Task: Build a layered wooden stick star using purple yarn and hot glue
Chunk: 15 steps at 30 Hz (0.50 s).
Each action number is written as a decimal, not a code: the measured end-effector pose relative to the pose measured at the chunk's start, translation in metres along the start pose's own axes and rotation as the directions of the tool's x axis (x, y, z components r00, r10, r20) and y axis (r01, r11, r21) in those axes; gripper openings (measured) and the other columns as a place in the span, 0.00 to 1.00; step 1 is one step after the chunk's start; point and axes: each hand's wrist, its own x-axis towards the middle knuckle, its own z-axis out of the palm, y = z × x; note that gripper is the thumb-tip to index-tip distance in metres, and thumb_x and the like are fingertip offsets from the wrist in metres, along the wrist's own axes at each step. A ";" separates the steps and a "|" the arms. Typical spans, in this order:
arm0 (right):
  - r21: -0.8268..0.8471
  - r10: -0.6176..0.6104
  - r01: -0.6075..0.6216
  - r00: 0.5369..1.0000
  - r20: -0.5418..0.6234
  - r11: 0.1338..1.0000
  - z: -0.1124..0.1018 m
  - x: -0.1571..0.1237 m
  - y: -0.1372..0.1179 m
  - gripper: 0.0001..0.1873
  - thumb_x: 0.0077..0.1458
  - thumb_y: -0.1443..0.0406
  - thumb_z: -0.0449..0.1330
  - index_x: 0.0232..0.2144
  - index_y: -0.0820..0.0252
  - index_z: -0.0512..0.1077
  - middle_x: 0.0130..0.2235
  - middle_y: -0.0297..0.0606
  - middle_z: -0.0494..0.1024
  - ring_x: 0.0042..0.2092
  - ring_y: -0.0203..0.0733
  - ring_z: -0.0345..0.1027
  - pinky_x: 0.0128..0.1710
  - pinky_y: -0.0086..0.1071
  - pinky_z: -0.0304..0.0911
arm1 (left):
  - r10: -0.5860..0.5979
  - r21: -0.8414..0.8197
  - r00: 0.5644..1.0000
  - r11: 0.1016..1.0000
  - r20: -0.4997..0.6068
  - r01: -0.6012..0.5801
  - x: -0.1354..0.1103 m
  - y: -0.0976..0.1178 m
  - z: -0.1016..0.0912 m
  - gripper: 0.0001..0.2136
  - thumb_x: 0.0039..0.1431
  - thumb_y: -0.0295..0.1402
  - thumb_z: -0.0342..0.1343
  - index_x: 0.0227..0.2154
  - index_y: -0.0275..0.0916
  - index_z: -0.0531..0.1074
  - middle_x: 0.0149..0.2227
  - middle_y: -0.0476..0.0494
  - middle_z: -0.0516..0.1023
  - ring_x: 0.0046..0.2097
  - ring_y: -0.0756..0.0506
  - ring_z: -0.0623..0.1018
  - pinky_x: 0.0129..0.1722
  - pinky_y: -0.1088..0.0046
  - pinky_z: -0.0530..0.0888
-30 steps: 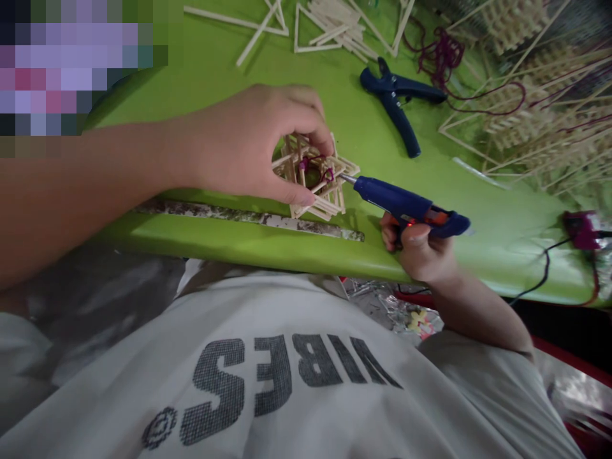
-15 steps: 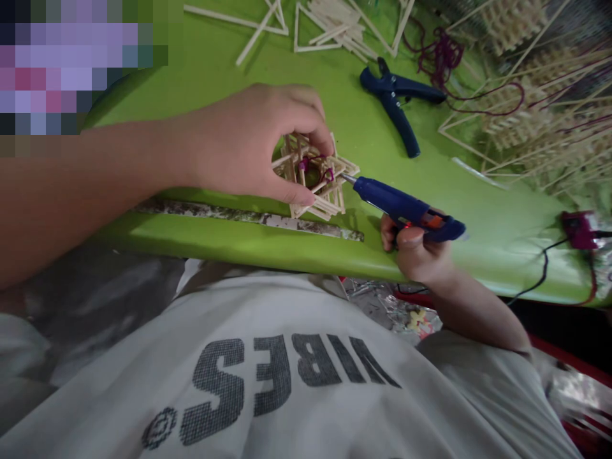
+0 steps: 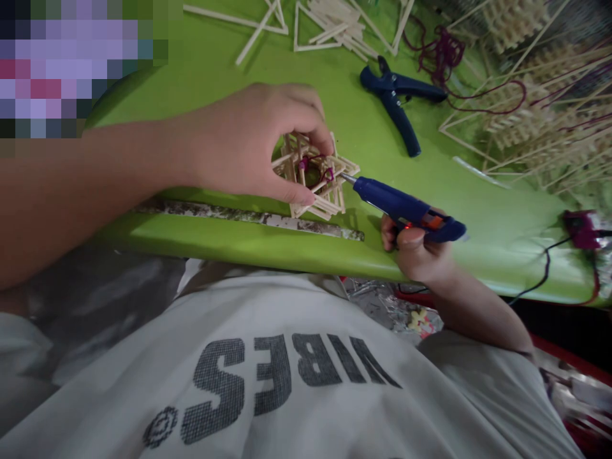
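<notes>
My left hand is closed over a small frame of wooden sticks with a dark red cord tied in it, pressing it onto the green table near the front edge. My right hand grips a blue glue gun by its handle at the table's edge. The gun's metal tip touches the right side of the stick frame.
Blue pliers lie behind the glue gun. Loose sticks and stick triangles lie at the back. Larger stick lattices with red cord fill the right side. A mottled rod lies along the front edge. A black cable hangs at the right.
My right hand and the glue gun have dropped very slightly; the tip stays at the stick frame. My left hand has not moved.
</notes>
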 end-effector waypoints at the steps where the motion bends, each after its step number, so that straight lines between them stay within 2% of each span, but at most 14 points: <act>1: -0.025 -0.013 0.013 1.000 0.000 1.000 0.000 0.000 0.000 0.23 0.63 0.39 0.72 0.39 0.50 0.81 0.34 0.40 0.75 0.31 0.44 0.65 0.27 0.42 0.60 | -0.002 -0.001 1.000 1.000 0.001 0.002 0.000 0.000 0.000 0.30 0.60 0.55 0.71 0.61 0.45 0.82 0.60 0.44 0.80 0.54 0.38 0.81 0.54 0.60 0.73; 3: -0.085 -0.046 0.046 0.999 0.000 0.995 0.001 0.000 -0.001 0.24 0.65 0.38 0.70 0.39 0.50 0.80 0.34 0.40 0.75 0.31 0.45 0.66 0.28 0.43 0.59 | -0.005 0.000 1.000 1.000 -0.001 0.005 0.000 0.000 0.000 0.30 0.60 0.55 0.71 0.61 0.45 0.82 0.60 0.43 0.80 0.55 0.37 0.81 0.54 0.59 0.73; 10: -0.105 -0.045 0.045 0.999 0.007 0.993 0.003 0.002 -0.004 0.26 0.66 0.37 0.68 0.38 0.50 0.78 0.32 0.40 0.74 0.31 0.45 0.64 0.28 0.44 0.59 | -0.005 0.012 1.000 1.000 0.012 0.005 0.000 0.000 -0.002 0.31 0.61 0.55 0.69 0.61 0.44 0.82 0.61 0.43 0.79 0.55 0.38 0.81 0.56 0.58 0.74; 15: -0.116 -0.049 0.050 0.999 0.011 0.992 0.003 0.002 -0.005 0.27 0.65 0.35 0.67 0.37 0.50 0.77 0.31 0.39 0.73 0.30 0.45 0.64 0.28 0.44 0.59 | -0.048 0.027 0.998 0.999 0.027 0.047 0.001 0.000 -0.002 0.32 0.58 0.64 0.63 0.60 0.54 0.80 0.61 0.47 0.78 0.56 0.39 0.81 0.58 0.54 0.76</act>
